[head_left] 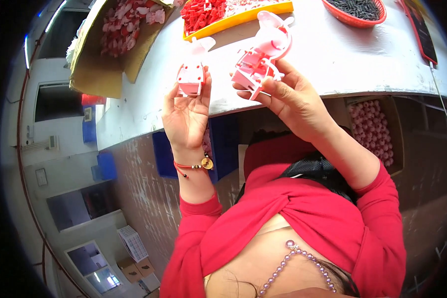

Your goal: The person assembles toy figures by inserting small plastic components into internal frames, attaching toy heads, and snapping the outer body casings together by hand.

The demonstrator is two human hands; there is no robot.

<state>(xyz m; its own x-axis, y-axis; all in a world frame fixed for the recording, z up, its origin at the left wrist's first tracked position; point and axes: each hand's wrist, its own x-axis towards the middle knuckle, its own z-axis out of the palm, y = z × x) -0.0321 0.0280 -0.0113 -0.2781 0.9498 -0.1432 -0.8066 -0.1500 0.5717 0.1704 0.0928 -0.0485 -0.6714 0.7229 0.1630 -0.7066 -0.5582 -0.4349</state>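
Over the near edge of the white table, both hands are raised, palms turned upward. My left hand grips a pale pink plastic shell between thumb and fingers. Red dots mark the shell's face, and a pink rounded tab stands at its far end. Closed around a larger pink plastic assembly, my right hand has its thumb on the near side. Red pieces show inside that assembly, and a rounded pink loop rises from its far end. The two parts are apart from each other.
A cardboard box of pink and red parts leans at the left. A yellow tray of small red and pink pieces and a red basket of black pieces stand farther back. At right lies a phone with a cable. Below are blue bins and boxed pink balls.
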